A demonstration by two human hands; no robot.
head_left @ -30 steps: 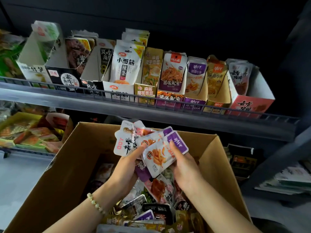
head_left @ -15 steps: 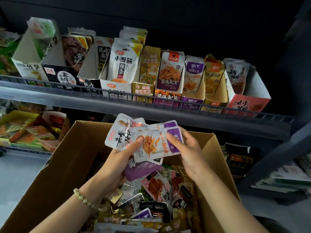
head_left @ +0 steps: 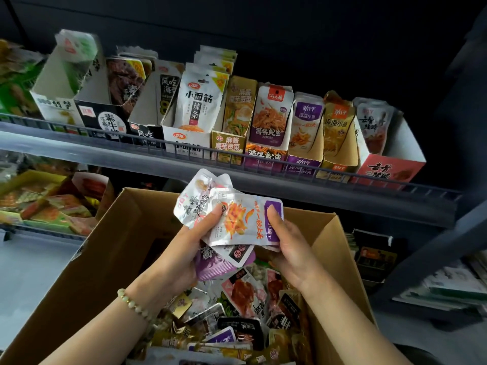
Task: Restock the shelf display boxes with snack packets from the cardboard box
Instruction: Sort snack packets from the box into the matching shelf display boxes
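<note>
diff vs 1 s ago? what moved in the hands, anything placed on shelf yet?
The top purple-and-white packet turned from tilted to level and was squared onto the bunch of packets over the cardboard box. The left hand and right hand keep gripping the bunch, thumbs on the top packet. Nothing let go; shelf display boxes unchanged.

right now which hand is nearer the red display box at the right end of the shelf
Right. The right hand grips the held packets below and left of the red display box; the left hand holds them even farther left.
</note>
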